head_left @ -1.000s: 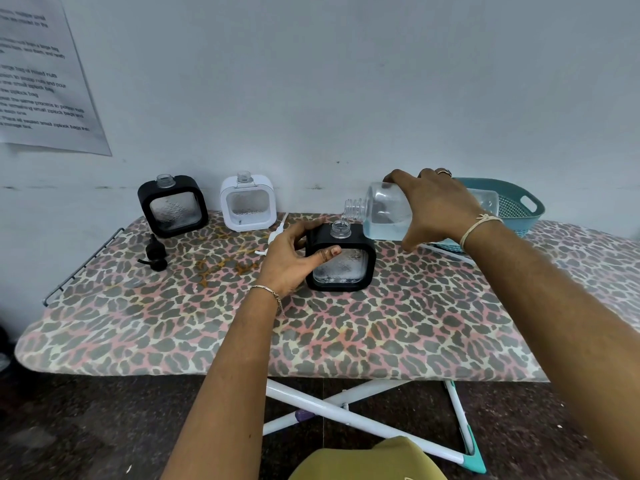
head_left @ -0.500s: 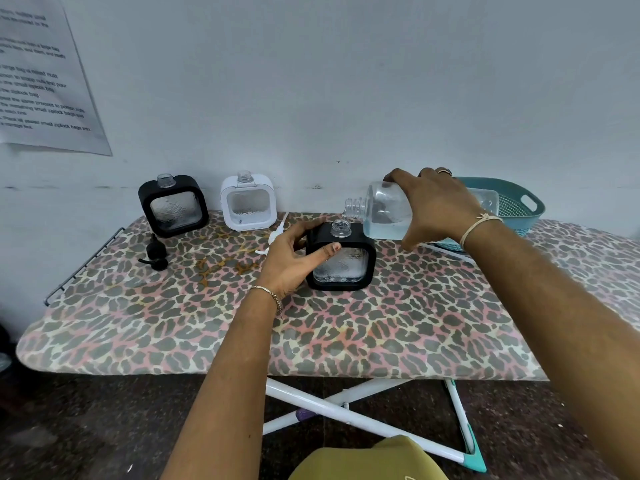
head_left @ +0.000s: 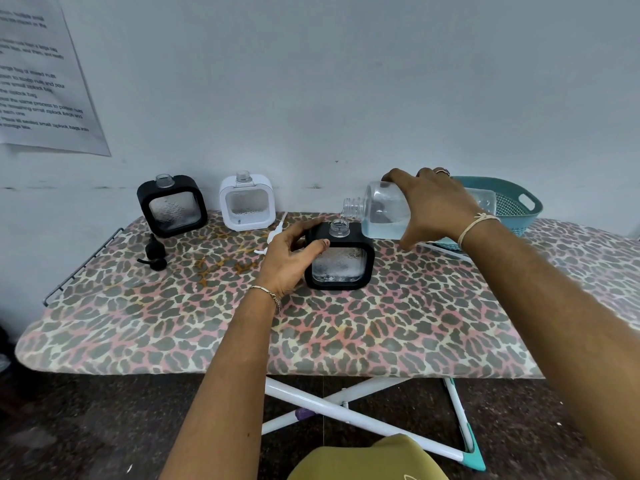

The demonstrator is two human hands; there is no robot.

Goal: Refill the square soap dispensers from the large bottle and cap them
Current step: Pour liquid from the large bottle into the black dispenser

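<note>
Dispenser, black square frame (head_left: 340, 258), stands upright on the leopard-print ironing board (head_left: 381, 327) near its middle, uncapped, clear threaded neck up. My left hand (head_left: 290, 260) clasps its left side, thumb across the frosted window, fingers (head_left: 304, 226) curled behind. My right hand (head_left: 437, 206) grips the large clear bottle (head_left: 382, 213) from above, bottle lying nearly level, ribbed mouth just over the dispenser neck. Pale blue liquid pools along the bottle's lower side; a thin clear stream seems to run into the neck.

Versus 0.5 s ago: pose of both hands and tilt unchanged.

Dispenser window shows a shallow layer with bubbles at the bottom. Well to the left by the wall: second black dispenser (head_left: 172, 205) and white dispenser (head_left: 247, 201), both open. Black pump cap (head_left: 155, 253) lies before them. Teal basket (head_left: 516, 206) behind my right hand.
</note>
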